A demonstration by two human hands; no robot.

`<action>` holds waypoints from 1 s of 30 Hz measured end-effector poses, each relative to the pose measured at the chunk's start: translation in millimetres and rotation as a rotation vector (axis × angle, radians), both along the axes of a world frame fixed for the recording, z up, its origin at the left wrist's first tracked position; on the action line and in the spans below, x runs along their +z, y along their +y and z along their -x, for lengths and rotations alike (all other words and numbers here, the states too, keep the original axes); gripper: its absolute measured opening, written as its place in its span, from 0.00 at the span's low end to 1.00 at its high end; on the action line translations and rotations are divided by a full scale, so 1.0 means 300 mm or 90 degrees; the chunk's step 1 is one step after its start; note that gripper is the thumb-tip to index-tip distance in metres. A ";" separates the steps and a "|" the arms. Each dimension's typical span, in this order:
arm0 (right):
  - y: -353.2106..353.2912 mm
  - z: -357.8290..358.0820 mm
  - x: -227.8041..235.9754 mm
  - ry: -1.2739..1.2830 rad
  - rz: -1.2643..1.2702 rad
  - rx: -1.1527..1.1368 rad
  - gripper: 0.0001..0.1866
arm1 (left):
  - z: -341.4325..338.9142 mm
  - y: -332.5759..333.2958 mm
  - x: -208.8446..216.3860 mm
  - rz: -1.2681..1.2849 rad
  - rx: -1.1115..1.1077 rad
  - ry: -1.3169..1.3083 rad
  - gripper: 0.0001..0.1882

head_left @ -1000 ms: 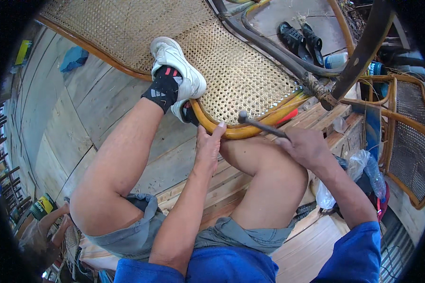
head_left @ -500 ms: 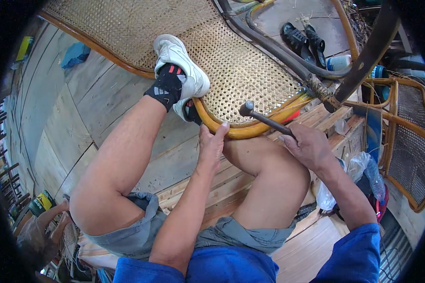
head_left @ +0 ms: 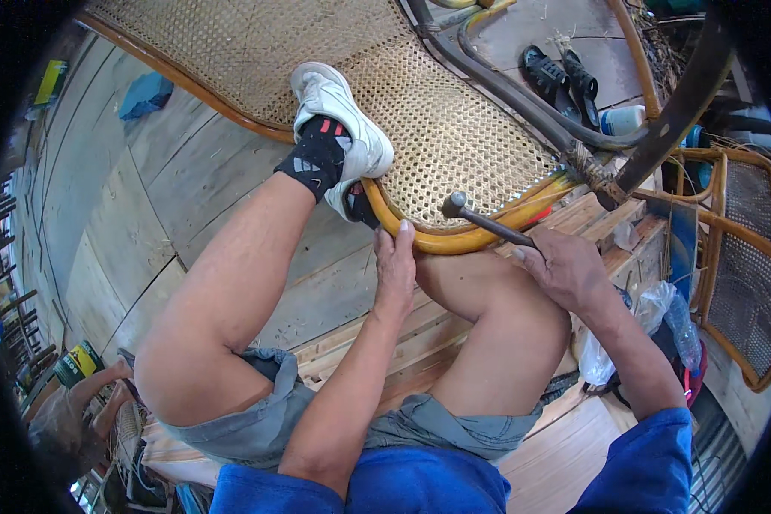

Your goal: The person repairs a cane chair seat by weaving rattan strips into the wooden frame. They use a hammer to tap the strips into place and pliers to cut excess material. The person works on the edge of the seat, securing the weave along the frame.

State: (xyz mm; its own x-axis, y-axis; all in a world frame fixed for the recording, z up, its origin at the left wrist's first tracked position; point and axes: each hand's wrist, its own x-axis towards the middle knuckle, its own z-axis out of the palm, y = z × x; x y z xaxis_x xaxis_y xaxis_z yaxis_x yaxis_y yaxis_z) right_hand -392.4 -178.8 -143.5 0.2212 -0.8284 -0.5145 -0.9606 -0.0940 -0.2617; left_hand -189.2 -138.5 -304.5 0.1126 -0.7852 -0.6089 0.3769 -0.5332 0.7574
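My right hand (head_left: 565, 267) is closed round the handle of a hammer (head_left: 488, 221). The hammer's head is over the front edge of a woven cane panel (head_left: 445, 141), close to the rim; I cannot tell whether it touches. The panel sits in a rattan chair frame (head_left: 467, 240), whose curved yellow-brown front rail rests by my right thigh. My left hand (head_left: 395, 272) grips this rail at its left bend, thumb on top and fingers underneath, mostly hidden. My white shoe (head_left: 344, 111) presses on the panel's left side.
Dark bent poles (head_left: 522, 103) of the frame rise at the right. Black sandals (head_left: 565, 81) lie behind them. Another cane chair (head_left: 741, 257) stands far right, near clear plastic bags (head_left: 660, 304). Stacked wooden slats (head_left: 360, 351) lie beneath me. At the lower left is another person's leg (head_left: 98, 385).
The whole view has shifted slightly, so things appear a little further right. The hammer head sits slightly lower towards the rail. Both hands keep their holds.
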 end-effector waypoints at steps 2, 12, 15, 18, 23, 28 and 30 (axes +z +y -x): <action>0.005 -0.004 -0.009 0.004 -0.004 0.010 0.16 | -0.001 0.000 -0.017 -0.011 -0.018 -0.010 0.24; -0.007 -0.049 -0.031 0.012 -0.001 0.018 0.16 | 0.009 0.026 -0.034 -0.070 -0.093 -0.187 0.30; -0.031 -0.088 -0.006 0.040 -0.021 0.011 0.16 | 0.002 0.016 -0.028 -0.041 -0.096 -0.148 0.32; -0.034 -0.092 -0.035 0.057 -0.045 0.017 0.17 | -0.005 0.010 -0.008 -0.075 -0.090 -0.105 0.33; -0.059 -0.150 -0.023 0.065 -0.053 0.018 0.18 | 0.009 0.011 -0.062 -0.089 0.045 0.053 0.33; 0.005 -0.053 -0.069 0.005 0.095 0.024 0.13 | 0.057 0.009 -0.112 -0.051 0.096 0.067 0.27; -0.007 -0.113 -0.024 -0.048 0.080 -0.033 0.13 | 0.023 0.008 -0.141 -0.020 0.016 -0.034 0.28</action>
